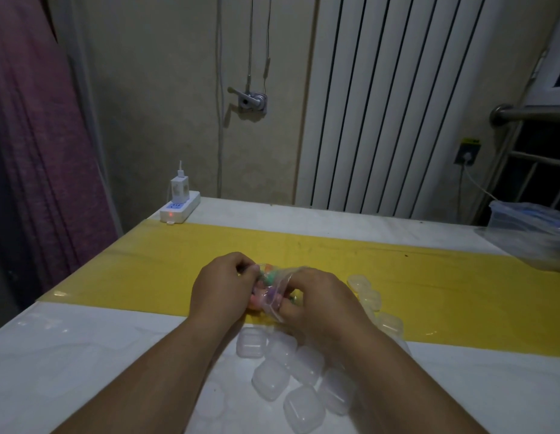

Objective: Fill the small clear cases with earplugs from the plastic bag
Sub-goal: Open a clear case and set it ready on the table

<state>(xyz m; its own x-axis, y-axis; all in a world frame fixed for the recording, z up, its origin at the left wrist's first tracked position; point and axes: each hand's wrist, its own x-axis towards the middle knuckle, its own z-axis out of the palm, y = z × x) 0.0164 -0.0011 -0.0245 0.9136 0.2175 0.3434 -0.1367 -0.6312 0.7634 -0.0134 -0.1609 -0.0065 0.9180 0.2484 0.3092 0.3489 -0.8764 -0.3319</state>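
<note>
A small clear plastic bag (272,292) full of coloured earplugs sits between my two hands, just above the yellow strip of the table. My left hand (222,286) grips its left side with curled fingers. My right hand (316,296) pinches its right edge. Several small clear cases (269,377) lie shut in a loose pile on the white table below my hands, partly hidden under my right forearm. More clear cases (371,297) trail off to the right of my right hand on the yellow strip.
A white power strip (180,209) with a charger plugged in sits at the table's far left corner. A clear plastic bag over a container (529,233) rests at the far right edge. A radiator (394,104) stands behind the table (84,355).
</note>
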